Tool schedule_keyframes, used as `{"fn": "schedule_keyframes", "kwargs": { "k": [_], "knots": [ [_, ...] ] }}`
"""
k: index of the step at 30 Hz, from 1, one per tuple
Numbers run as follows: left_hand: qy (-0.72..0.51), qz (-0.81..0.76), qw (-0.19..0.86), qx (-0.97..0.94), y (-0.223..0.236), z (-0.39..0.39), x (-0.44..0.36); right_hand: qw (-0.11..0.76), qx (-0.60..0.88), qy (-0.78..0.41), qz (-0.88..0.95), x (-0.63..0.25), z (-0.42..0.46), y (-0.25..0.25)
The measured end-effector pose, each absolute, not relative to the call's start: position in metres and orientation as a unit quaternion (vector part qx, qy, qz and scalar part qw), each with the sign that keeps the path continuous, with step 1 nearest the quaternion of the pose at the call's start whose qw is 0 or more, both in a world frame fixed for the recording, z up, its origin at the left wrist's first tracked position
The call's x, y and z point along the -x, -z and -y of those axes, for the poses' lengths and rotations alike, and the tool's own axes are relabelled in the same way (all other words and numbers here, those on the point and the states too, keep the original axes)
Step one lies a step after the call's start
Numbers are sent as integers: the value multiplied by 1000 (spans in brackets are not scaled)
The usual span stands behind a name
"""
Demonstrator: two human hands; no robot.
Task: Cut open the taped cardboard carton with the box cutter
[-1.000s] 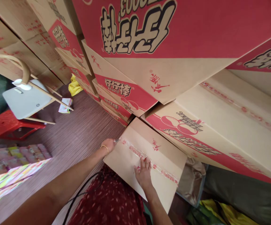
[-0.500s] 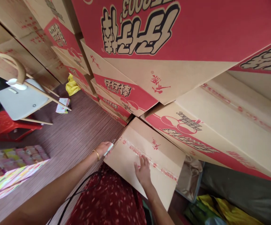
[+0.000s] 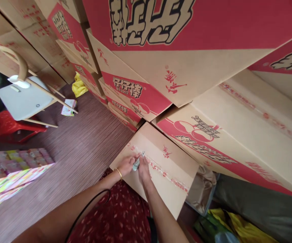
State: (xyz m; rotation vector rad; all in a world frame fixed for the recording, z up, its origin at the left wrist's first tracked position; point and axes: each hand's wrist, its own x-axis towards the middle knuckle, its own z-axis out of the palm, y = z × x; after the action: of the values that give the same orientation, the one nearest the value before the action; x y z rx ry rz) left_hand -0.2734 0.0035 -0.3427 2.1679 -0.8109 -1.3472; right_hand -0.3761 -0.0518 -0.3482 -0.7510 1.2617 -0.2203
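Observation:
A closed cardboard carton (image 3: 161, 199) lies in front of me, with clear tape (image 3: 165, 173) printed in red along its top seam. Both hands meet over the left end of that tape. My left hand (image 3: 126, 166), a gold bangle at its wrist, is closed round a small pale green object (image 3: 136, 164) whose kind I cannot make out. Close beside it, my right hand (image 3: 143, 168) has its fingers pinched together. Something shiny, perhaps clear plastic, shows at the right fingertips, too small to name.
Large red-and-tan cartons (image 3: 146, 35) are stacked beyond and to the right. Leftward stand a chair (image 3: 24, 98), a red stool (image 3: 17, 130) and rows of small colourful boxes (image 3: 17, 165). A black cable (image 3: 85, 206) crosses my left forearm. A cloth-lined bin (image 3: 203, 192) stands right of the carton.
My left hand has moved from the carton's left edge onto its top, carrying the pale green object. My right hand has gone from lying on the tape to pinching beside the left one.

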Motion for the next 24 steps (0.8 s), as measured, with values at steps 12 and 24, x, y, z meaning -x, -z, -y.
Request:
{"fn": "schedule_keyframes", "kwargs": {
  "k": [12,24],
  "knots": [
    [343,222,55,-911,379,11,261,449,702,-202,-515,462,108,341],
    [395,189,32,-899,381,26,252,378,813,-222,-382,418,134,332]
  ]
}}
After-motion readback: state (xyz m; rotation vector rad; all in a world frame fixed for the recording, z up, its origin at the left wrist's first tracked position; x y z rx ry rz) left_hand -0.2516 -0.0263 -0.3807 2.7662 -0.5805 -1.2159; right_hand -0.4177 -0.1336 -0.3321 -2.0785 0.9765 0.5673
